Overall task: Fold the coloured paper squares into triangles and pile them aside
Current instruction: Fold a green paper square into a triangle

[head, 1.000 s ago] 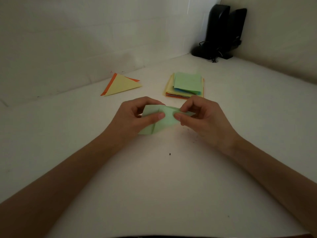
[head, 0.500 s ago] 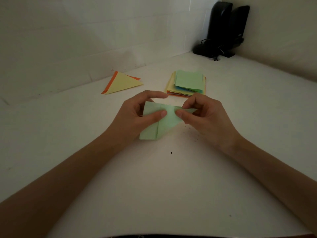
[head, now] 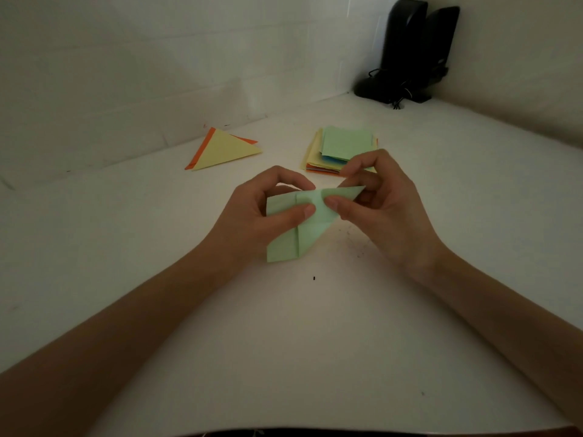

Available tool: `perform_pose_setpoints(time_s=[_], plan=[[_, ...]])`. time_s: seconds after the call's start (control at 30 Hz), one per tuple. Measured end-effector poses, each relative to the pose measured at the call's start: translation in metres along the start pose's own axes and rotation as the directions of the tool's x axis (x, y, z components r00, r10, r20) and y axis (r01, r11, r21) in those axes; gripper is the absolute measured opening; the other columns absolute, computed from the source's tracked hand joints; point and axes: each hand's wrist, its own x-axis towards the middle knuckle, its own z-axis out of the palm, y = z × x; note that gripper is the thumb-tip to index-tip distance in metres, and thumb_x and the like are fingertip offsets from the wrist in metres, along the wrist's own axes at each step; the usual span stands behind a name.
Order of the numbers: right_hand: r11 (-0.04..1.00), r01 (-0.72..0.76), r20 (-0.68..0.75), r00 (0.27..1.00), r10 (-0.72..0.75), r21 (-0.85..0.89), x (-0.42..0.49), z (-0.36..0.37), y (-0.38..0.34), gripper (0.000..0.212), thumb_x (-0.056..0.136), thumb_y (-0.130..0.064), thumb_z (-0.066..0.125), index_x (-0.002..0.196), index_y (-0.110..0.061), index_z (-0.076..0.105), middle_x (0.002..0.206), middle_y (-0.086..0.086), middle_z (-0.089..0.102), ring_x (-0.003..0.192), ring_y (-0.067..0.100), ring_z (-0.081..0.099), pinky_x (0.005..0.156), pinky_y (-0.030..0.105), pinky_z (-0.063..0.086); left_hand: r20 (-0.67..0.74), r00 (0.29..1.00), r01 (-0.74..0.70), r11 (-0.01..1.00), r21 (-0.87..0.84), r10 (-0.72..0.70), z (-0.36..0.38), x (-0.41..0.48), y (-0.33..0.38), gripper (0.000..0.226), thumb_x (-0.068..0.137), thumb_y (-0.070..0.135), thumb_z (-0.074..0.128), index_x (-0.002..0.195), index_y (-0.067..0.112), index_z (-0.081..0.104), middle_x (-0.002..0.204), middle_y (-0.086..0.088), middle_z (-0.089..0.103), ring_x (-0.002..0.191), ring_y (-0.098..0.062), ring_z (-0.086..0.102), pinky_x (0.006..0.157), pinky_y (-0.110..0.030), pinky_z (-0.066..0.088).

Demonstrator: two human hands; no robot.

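Fingers (head: 299,213) of left hand (head: 249,216) and right hand (head: 388,212) pinching green paper (head: 303,244) mid-fold; next, presumably: match corners, flatten crease on worktop (head: 315,342), pile onto folded triangles (head: 224,149).

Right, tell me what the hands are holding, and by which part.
Both hold the green paper: the left hand pinches its middle beside the crease, thumb on top; the right hand pinches the upper right part near the point.

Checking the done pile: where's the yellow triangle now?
Head view, upper left: the yellow triangle lies atop an orange triangle near the wall, left of the paper stack.
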Motion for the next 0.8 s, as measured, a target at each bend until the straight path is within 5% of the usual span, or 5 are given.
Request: perform_pose_setpoints(time_s=[0.13,0.43,0.63,0.73,0.8], plan=[[0.989,-0.106,0.000,0.994,0.106,0.105,0.002,0.000,-0.004,0.023,0.077,-0.011,0.070,0.097,-0.015,0.058,0.066,-0.004,0.062,0.059,0.013,0.056,0.060,0.024,0.047,-0.049,0.999,-0.021,1.000,-0.018,0.020,-0.001,0.000,0.000,0.020,0.080,0.006,0.071,0.086,0.022,0.062,0.074,0.008,0.067,0.066,-0.006,0.062,0.057,-0.020,0.050],[0.978,-0.137,0.036,0.990,0.133,0.160,0.005,-0.005,-0.001,0.009,0.085,-0.005,0.061,0.079,-0.008,0.067,0.066,0.003,0.068,0.055,0.013,0.059,0.053,0.021,0.043,-0.110,0.993,-0.043,0.999,-0.012,0.041,-0.002,0.001,-0.001,0.021,0.080,0.007,0.071,0.086,0.025,0.062,0.076,0.010,0.067,0.069,-0.008,0.062,0.059,-0.024,0.052],[0.979,-0.191,0.082,0.977,0.197,-0.070,0.008,-0.012,-0.006,0.013,0.088,-0.008,0.061,0.077,-0.003,0.066,0.063,0.003,0.068,0.049,0.012,0.055,0.048,0.024,0.038,-0.243,0.966,0.040,0.982,-0.186,-0.086,-0.003,0.007,0.000,0.021,0.075,0.017,0.072,0.093,0.023,0.061,0.076,0.012,0.068,0.069,-0.005,0.063,0.057,-0.020,0.051],[0.936,-0.256,-0.071,0.957,0.280,0.242,0.009,-0.011,-0.009,0.014,0.090,-0.004,0.057,0.076,-0.004,0.061,0.059,0.004,0.066,0.044,0.011,0.055,0.042,0.020,0.039,-0.164,0.947,0.127,0.788,-0.602,-0.278,-0.003,0.013,0.003,0.038,0.067,0.037,0.059,0.097,0.014,0.057,0.083,0.001,0.073,0.078,-0.012,0.070,0.064,-0.022,0.056],[0.849,-0.288,-0.063,0.935,0.350,0.444,0.008,-0.005,-0.010,0.013,0.091,-0.004,0.052,0.080,-0.005,0.059,0.061,0.005,0.068,0.047,0.011,0.060,0.044,0.018,0.044,-0.073,0.953,0.200,0.790,-0.580,-0.295,0.005,0.011,0.003,0.040,0.066,0.034,0.057,0.099,0.010,0.058,0.086,-0.003,0.073,0.082,-0.015,0.070,0.071,-0.022,0.057]])
